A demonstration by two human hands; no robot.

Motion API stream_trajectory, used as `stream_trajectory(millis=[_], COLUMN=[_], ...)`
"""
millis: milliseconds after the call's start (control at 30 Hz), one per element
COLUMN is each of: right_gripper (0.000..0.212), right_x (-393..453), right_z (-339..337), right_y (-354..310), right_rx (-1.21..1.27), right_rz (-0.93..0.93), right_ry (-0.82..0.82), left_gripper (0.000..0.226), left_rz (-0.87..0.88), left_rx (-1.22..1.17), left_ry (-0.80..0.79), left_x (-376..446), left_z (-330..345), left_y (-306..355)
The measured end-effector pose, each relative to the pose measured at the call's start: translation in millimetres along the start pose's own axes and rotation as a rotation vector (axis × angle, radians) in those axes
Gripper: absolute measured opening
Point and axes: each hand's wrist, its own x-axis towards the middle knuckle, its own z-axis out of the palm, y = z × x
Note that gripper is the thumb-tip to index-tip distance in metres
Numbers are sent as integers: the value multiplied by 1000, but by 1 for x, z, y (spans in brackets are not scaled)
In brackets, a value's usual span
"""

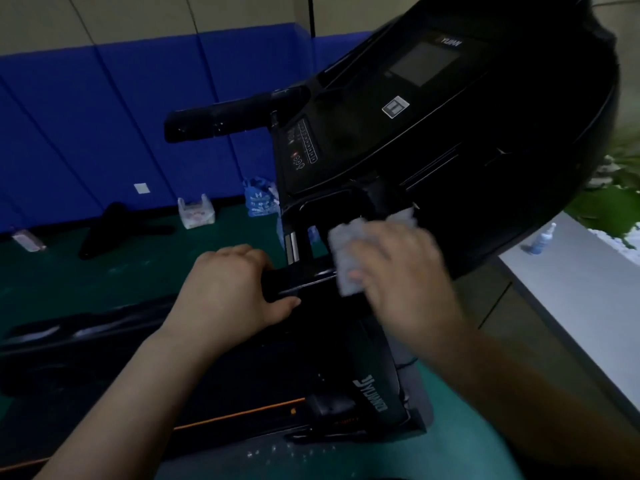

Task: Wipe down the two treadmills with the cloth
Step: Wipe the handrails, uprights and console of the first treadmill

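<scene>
Treadmill, black, plastic-bodied, with a dark console screen [415, 109], fills the view, one only visible though the task names two; its console tilts toward the wearer, which puts the lower edge within reach of both arms; one black padded handlebar [221, 121] juts out to the left, and the belt deck with its orange stripe [207, 386] lies below. Two hands work here: the left hand [225, 292] curls round a black lower bar [294, 282], apparently to steady the frame; the right hand [394, 271], blurred, presses the pale grey folded cloth [346, 251] flat against the console's underside, its fingers spread over it rather than pinching, likely mid-wipe. Two plastic bags [195, 211] sit by the blue wall padding; one blue spray bottle [543, 239] stands on the grey ledge, well apart.
</scene>
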Motion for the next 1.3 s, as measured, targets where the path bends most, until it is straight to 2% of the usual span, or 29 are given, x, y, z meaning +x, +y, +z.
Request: stream_trajectory(millis=[100,167,267,367,500,600,700,833,900,967,1067,1167,1300], right_gripper=[35,35,38,42,29,29,32,36,36,30,29,32,28], right_x=[1,9,10,1,0,3,6,-3,-4,-1,5,13,4], right_z=[24,20,5,5,47,62,46,22,32,53,68,55,40], right_y=[-45,-37,0,5,-86,-141,-113,-61,-80,-121,-164,-134,-72], right_rx=[45,92,36,-96,-11,62,-2,-109,-90,3,100,75,-8], right_rz=[-49,-29,106,245,217,148,109,303,318,242,105,33,169], right_ry=[-43,-34,102,177,218,144,43,125,167,186,112,36,192], left_gripper=[63,67,80,73,54,52,50,53,54,55,56,53,53], left_rz=[65,76,89,58,86,102,118,111,96,72,42,40,50], left_rx=[-57,-213,-203,-137,-130,-126,-102,-114,-125,-135,-128,-94,-66], left_ry=[-25,-82,-109,-149,-178,-158,-140,-149,-152,-140,-129,-143,-147], left_x=[-1,-7,-18,-28,-38,-37,-37,-39,-39,-41,-41,-38,-36], left_z=[-1,-4,-8,-10,-4,-2,-1,-2,-3,-2,-1,-5,-6], left_y=[-12,-27,-62,-99,-117,-116,-116,-118,-118,-117,-116,-115,-115])
